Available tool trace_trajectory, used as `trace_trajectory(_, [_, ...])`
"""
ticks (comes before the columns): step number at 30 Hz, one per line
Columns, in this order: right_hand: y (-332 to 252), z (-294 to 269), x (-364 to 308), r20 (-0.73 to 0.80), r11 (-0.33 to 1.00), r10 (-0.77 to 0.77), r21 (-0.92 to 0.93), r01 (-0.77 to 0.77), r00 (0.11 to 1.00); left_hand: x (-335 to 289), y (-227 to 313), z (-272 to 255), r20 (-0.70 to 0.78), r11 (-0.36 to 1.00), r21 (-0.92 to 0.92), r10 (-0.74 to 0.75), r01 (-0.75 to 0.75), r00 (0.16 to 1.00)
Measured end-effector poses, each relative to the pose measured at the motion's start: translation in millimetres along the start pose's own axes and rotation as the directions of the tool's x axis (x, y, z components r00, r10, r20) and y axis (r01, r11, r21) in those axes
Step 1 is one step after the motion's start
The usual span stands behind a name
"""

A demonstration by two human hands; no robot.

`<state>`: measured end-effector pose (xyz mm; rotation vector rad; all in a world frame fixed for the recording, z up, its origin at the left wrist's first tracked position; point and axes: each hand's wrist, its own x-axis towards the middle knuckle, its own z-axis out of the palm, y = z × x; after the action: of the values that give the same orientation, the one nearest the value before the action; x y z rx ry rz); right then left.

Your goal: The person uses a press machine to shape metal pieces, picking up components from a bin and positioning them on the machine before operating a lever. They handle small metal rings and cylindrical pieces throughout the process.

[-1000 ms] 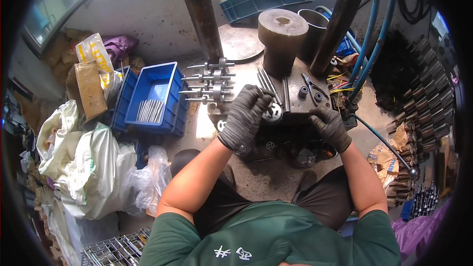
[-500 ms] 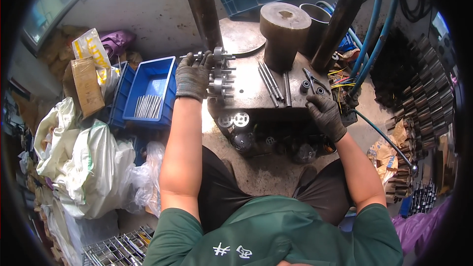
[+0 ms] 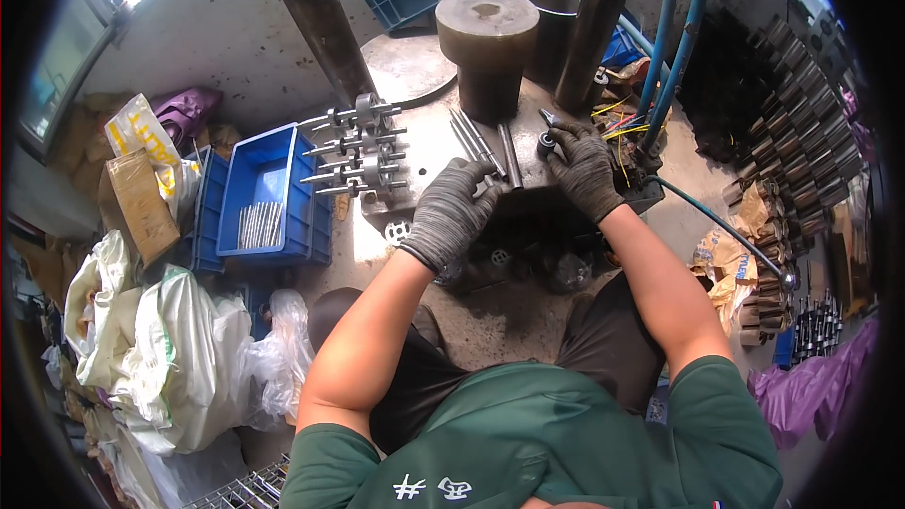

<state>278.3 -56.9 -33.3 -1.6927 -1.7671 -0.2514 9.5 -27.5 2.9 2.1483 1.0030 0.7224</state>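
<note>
My left hand [image 3: 451,214], in a grey knit glove, hovers by the front edge of the metal bench [image 3: 415,146]. Its fingers are bent but apart, with nothing visible in them, close to the near ends of several thin steel rods [image 3: 471,141]. A thicker dark rod [image 3: 510,155] lies beside these. My right hand [image 3: 586,172], also gloved, has thumb and fingers closed around a small black bushing [image 3: 545,143] on the bench. The fingers cover most of a plier-like tool [image 3: 549,118]; only its tip shows.
Several shaft-and-disc assemblies [image 3: 366,141] line the bench's left edge. Beyond that stands a blue bin [image 3: 273,253] of metal pins. A thick metal column [image 3: 487,33] rises behind the rods. Two dark posts and blue hoses [image 3: 665,38] flank the bench.
My left hand has left the shaft assemblies and come right, towards the rods. My right hand has moved forward over the tool and the bushing. The whole view has shifted.
</note>
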Motion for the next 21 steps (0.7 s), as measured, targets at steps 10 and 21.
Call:
trace_trajectory(10, [8, 10, 0, 0.005, 0.998, 0.021, 0.058, -0.022, 1.0, 8, -7, 27, 0.1, 0.88, 0.475, -0.054, 0.0, 0.993])
trace_trajectory(21, [0, 0, 7, 0.025, 0.559, 0.367, 0.793, -0.241, 0.93, 1, -32, 31, 0.308, 0.112, -0.869, -0.64, 0.482, 0.704])
